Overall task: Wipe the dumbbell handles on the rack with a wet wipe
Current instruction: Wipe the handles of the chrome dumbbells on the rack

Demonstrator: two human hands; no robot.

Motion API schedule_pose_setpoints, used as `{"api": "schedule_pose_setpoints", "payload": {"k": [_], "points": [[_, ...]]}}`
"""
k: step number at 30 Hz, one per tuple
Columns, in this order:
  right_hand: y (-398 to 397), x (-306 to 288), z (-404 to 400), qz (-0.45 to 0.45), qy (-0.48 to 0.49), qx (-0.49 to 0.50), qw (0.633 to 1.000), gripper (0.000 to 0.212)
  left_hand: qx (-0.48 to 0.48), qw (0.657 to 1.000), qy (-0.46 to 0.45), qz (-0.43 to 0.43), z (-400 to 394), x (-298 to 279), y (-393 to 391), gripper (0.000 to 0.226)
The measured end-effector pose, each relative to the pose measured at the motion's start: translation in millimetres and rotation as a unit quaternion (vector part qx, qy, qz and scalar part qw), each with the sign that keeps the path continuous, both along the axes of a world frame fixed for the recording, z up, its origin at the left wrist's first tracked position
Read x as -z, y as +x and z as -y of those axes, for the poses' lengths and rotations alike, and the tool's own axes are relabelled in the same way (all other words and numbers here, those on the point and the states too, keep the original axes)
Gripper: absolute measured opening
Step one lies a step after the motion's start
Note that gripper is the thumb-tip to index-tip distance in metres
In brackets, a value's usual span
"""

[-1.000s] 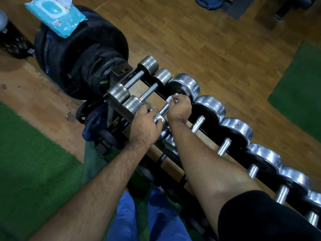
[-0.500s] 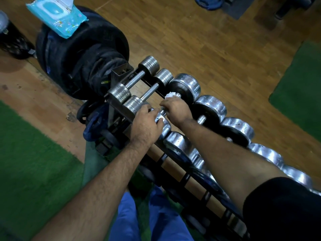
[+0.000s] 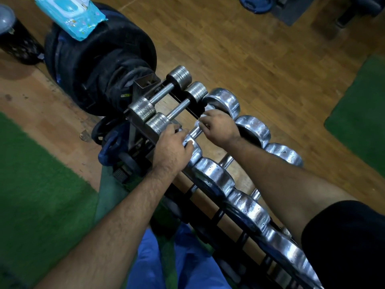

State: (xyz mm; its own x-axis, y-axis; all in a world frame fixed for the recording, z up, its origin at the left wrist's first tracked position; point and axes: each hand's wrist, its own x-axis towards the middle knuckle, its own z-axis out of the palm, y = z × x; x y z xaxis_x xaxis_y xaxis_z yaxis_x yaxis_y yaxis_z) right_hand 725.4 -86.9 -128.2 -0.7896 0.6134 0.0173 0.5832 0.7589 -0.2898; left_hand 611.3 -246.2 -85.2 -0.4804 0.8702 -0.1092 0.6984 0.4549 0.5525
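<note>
1. While the left hand (image 3: pixel 174 146) presses down, fingers curled, on the near chrome head of the third dumbbell (image 3: pixel 224 101), the right hand (image 3: pixel 218 127) closes round its handle (image 3: pixel 195 132) with the wet wipe (image 3: pixel 203 117) pinched inside.
2. That handle runs away from the person, near head to far head, across the rack (image 3: pixel 208 202) (the right hand sits on it, nearer the far end).
3. My read: the stroke must travel along that axis.
4. The wipes pack (image 3: pixel 73 16) lies up left on the black plates (image 3: pixel 100 59), well apart.
</note>
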Motion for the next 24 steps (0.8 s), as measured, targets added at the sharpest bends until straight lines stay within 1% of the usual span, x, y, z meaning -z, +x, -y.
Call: {"api": "schedule_pose_setpoints", "payload": {"k": [2,4,6,10,11,14,15,17,18,20,22,24], "points": [[-4,3,7,-0.007,0.002,0.011,1.000,0.031,-0.003,1.000,-0.005,0.003,0,-1,1,0.047],[-8,3,21,-0.002,-0.001,-0.031,1.000,0.023,-0.007,1.000,-0.013,0.002,-1,-3,2,0.048],[-3,0,18,0.015,-0.003,-0.059,0.998,0.017,-0.007,1.000,-0.018,-0.006,-1,-4,3,0.049],[9,-4,-2,-0.003,0.004,0.040,0.999,0.012,-0.005,0.999,-0.020,-0.050,0,-6,10,0.047],[6,-7,5,-0.004,0.004,0.034,0.999,0.013,-0.004,0.998,-0.023,-0.064,1,-7,13,0.046],[0,-13,32,-0.006,-0.032,-0.024,0.999,0.016,-0.007,0.996,-0.029,-0.086,4,-11,21,0.044],[5,-14,33,-0.014,-0.047,-0.008,0.999,0.017,-0.005,0.996,-0.031,-0.088,6,-13,23,0.043],[23,-16,27,-0.054,-0.095,0.085,0.990,0.017,0.000,0.996,-0.027,-0.090,11,-16,25,0.038],[35,-18,26,-0.078,-0.120,0.132,0.981,0.016,0.000,0.996,-0.022,-0.087,14,-17,27,0.035],[52,-24,30,-0.117,-0.165,0.185,0.962,0.016,-0.009,0.997,-0.016,-0.075,20,-21,32,0.029],[58,-28,41,-0.154,-0.220,0.221,0.938,0.020,-0.004,0.997,-0.011,-0.071,26,-26,42,0.029],[62,-29,51,-0.188,-0.291,0.268,0.899,0.022,0.010,0.998,-0.005,-0.063,32,-30,52,0.030]]}}
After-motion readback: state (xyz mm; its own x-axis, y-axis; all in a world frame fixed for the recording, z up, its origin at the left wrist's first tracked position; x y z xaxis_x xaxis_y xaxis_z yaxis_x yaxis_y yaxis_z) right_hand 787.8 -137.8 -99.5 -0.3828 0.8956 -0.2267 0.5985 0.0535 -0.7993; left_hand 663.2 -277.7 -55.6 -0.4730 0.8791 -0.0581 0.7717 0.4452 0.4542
